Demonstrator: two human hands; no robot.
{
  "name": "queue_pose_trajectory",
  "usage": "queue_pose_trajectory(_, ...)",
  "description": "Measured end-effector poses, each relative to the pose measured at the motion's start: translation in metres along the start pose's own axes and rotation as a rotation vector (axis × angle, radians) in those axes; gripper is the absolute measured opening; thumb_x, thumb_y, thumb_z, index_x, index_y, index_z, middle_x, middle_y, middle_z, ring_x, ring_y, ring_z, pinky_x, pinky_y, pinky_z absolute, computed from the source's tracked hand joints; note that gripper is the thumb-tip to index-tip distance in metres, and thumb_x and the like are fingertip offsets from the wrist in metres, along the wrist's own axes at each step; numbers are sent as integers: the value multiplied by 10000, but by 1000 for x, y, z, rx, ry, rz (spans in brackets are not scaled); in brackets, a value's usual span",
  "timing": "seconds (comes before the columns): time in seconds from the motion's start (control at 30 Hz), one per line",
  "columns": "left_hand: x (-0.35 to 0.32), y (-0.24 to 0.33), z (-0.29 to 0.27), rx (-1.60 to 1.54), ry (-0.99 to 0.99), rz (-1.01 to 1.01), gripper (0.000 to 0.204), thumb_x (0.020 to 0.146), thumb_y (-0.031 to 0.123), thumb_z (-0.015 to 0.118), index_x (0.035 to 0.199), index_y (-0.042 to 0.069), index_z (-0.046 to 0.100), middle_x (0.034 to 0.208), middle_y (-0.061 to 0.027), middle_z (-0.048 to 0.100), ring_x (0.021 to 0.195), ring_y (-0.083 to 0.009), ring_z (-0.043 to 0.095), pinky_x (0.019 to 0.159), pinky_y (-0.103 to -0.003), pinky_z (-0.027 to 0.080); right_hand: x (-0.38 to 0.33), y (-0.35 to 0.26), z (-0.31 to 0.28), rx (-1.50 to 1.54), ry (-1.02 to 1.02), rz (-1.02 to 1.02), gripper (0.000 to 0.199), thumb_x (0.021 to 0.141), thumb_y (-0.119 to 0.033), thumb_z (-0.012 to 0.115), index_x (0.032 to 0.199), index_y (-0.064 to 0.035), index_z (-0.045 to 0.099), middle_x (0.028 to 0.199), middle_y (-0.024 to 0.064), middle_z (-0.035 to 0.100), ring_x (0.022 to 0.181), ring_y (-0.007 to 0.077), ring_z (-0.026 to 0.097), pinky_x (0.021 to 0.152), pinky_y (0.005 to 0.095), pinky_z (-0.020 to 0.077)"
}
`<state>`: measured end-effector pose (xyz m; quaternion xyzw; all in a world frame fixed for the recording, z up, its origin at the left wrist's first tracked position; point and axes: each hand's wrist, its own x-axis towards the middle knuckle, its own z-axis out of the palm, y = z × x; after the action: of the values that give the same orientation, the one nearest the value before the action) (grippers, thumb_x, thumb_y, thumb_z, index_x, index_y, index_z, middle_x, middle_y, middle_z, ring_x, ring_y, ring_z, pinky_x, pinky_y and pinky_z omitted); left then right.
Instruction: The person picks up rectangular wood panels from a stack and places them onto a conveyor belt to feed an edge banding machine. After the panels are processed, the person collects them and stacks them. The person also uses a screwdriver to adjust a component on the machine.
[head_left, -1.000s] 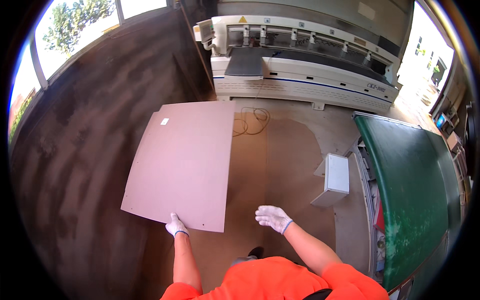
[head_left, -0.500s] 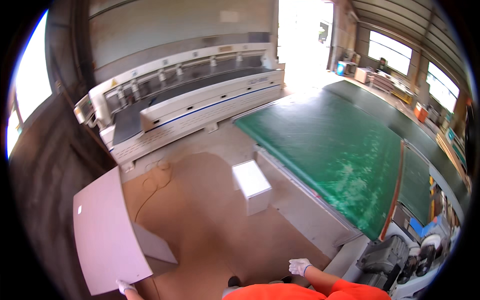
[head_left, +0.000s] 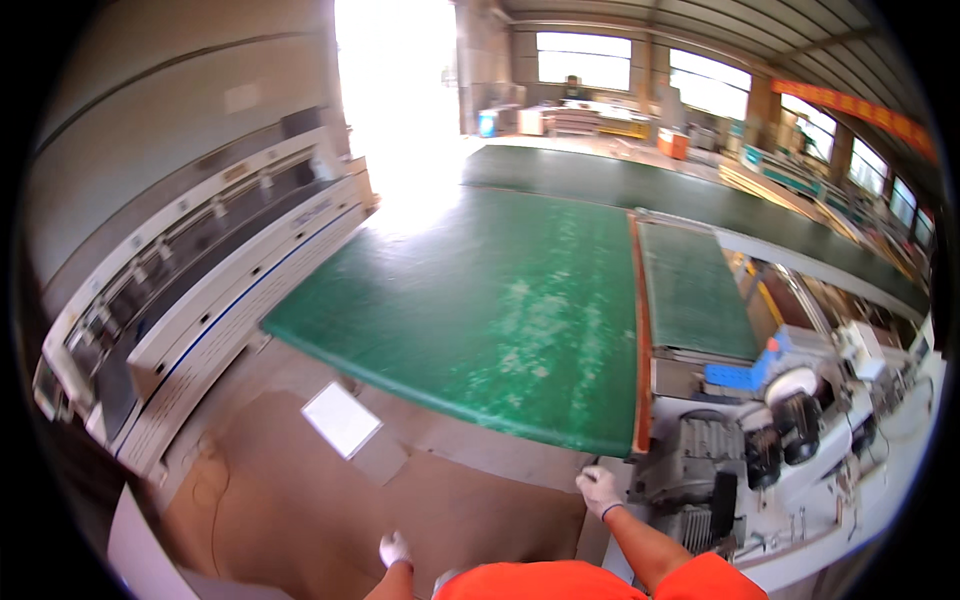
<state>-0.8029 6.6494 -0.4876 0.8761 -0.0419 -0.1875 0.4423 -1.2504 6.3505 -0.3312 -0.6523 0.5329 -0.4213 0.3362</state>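
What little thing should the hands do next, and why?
Perhaps the right hand should ease left, over the brown floor: it looks close to the grey motor and the corner of the green table, so a bump seems possible, though depth is hard to judge.

Bright orange-red top (head_left: 560,580); right sleeve (head_left: 712,578) short, forearm (head_left: 645,543) bare below it. White close-fitting glove (head_left: 394,551) on left hand (head_left: 395,549), matching one on right hand (head_left: 598,489), its cuff (head_left: 611,511) edged with thin blue band

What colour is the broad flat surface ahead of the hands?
The broad flat surface is green with pale mottling; head view shows it best.
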Motion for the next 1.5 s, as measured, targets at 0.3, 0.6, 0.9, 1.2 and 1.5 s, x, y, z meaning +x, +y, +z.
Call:
queue_pose_trajectory(0.3, -44, 397, 149, 317, -162, 1243, 564, 972, 364, 695, 1391, -5, 612, 1500, -282, 541, 1411, -480, 481, 1210, -576, 354, 68, -59, -106, -464, 536, -110, 405, 934, -316, 746, 1164, 16, 730, 1196, 236, 735, 1160, 433, 687, 1029, 482, 542)
queue_pose_trajectory(0.6, -36, 498, 257, 688, -326, 1164, 816, 999, 515, 599, 1570, -48, 450, 1680, -298, 358, 1594, -480, 250, 1319, -587, 127, 136, -45, -75, -279, 540, 778, 713, 945, -696, 607, 941, -10, 800, 962, 296, 754, 1008, 469, 736, 899, 533, 557)
queue_pose_trajectory(0.9, -4, 589, 363, 686, -366, 1226, 792, 1009, 507, 585, 1577, -31, 463, 1680, -272, 380, 1589, -467, 269, 1320, -587, 130, 136, -44, -71, -336, 612, 835, 719, 897, -709, 665, 901, -1, 791, 934, 284, 761, 961, 454, 748, 882, 516, 569)
queue_pose_trajectory(1.2, 16, 614, 425, 571, -444, 1474, 703, 997, 446, 603, 1510, -26, 515, 1628, -250, 456, 1550, -472, 340, 1301, -601, 195, 143, -54, -70, -335, 631, 888, 747, 878, -738, 670, 909, -5, 809, 950, 280, 767, 977, 440, 752, 906, 508, 565)
queue_pose_trajectory(1.5, 0, 611, 421, 542, -529, 1548, 680, 1002, 438, 617, 1506, -10, 533, 1628, -235, 468, 1553, -455, 351, 1308, -578, 205, 140, -45, -69, -291, 654, 944, 776, 877, -752, 682, 913, 12, 807, 938, 283, 764, 966, 434, 755, 896, 498, 565)
